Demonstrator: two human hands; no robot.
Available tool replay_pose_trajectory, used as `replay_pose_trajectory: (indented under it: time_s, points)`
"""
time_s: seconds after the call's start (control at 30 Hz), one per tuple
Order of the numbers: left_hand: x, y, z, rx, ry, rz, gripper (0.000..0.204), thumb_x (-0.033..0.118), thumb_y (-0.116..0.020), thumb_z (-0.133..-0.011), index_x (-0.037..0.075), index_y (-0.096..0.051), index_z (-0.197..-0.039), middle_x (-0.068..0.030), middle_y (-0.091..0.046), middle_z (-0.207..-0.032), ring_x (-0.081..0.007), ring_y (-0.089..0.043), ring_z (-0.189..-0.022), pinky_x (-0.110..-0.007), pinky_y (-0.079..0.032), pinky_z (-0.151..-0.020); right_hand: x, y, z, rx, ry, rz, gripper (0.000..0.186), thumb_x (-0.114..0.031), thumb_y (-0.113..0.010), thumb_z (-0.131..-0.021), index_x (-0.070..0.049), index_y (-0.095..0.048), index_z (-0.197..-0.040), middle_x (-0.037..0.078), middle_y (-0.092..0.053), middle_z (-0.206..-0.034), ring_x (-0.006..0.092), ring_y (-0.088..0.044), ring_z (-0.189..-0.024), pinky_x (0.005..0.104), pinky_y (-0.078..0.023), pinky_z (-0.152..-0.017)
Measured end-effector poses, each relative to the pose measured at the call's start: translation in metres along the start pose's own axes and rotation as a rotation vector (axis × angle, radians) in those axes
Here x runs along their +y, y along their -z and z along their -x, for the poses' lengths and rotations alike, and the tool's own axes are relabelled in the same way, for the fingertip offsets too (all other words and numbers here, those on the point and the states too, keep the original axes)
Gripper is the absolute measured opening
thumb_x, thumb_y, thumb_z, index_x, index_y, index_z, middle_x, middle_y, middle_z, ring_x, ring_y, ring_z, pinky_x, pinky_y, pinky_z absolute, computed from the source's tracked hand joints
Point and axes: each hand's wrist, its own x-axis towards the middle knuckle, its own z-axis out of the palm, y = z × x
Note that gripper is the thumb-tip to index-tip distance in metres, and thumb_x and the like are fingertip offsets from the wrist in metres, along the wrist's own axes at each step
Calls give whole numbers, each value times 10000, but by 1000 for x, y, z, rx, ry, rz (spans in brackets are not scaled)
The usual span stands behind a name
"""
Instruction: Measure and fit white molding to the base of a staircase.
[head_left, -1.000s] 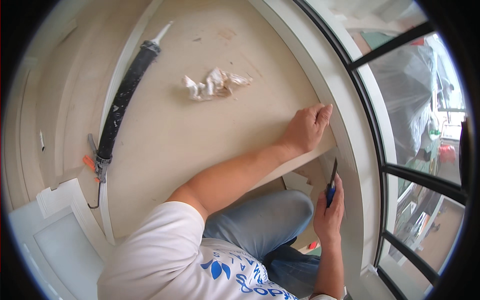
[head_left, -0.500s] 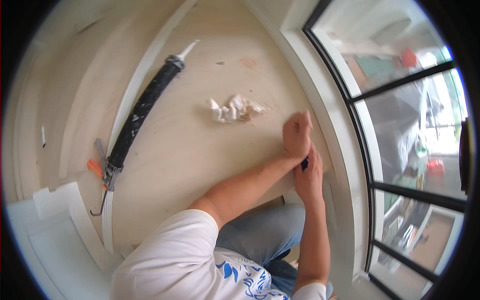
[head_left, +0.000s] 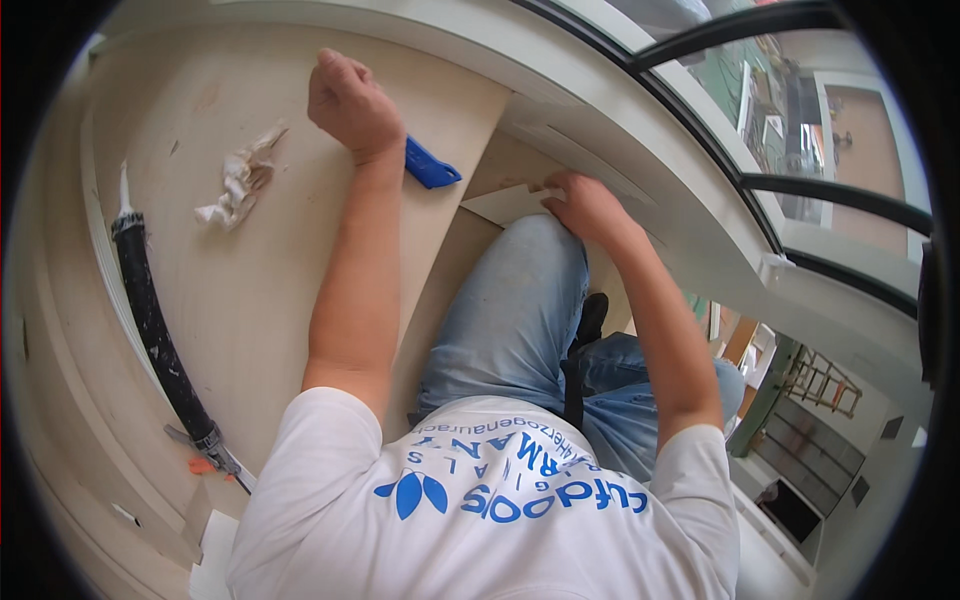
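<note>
My left hand point(head_left: 355, 105) is curled closed over the pale board, its fingers folded; whatever they may hold is hidden. A blue plastic handle-like tool point(head_left: 432, 165) shows beside the left wrist, partly covered by it, near the board's edge. My right hand point(head_left: 590, 207) is beyond my raised knee, below the window ledge, its thumb and fingers closing at the edge of a thin white flat piece point(head_left: 497, 206). A crumpled, stained white tissue point(head_left: 243, 178) lies on the board left of my left hand.
A black caulking gun point(head_left: 160, 320) with a white nozzle and orange part rests along the board's left side. The pale board point(head_left: 270, 270) ends beside my jeans-clad knee point(head_left: 510, 300). A black-framed window point(head_left: 755, 185) and its white ledge run along the right.
The view has turned to the right. My right hand has parted from the left wrist and moved to the white flat piece past my knee. More of the blue tool now shows.
</note>
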Motion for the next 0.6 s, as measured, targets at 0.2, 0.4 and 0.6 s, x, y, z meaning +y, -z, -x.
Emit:
replay_pose_trajectory:
  time_s: [0.2,0.4,0.6]
  points:
    - [-40,21,-16,-119,-752,-559,438,281,-461,-1061,104,-470,-660,-15,-426,-578,-170,-464,-536,-345,-363,-499,-31,-52,-49,-391,-36,377,979,-440,-930,-662,-52,-510,-1457,185,-530,-1461,393,-471,-1390,571,-402,-1133]
    - [-7,-10,17,-159,-103,-258,422,260,-429,-1029,111,-450,-634,-14,-405,-601,-153,-443,-569,-336,-348,-529,-16,-138,-39,122,-81,445,337,-224,-596,-930,-112,-678,-1237,167,-610,-1287,348,-604,-1192,531,-439,-1062]
    - [-66,32,-14,-197,-884,-932,157,49,-550,-889,64,-629,-1023,-150,-641,-932,-344,-632,-874,-477,-475,-755,-29,-122,28,428,343,223,467,-177,-616,-864,-94,-616,-1323,219,-545,-1319,407,-565,-1192,500,-445,-1054]
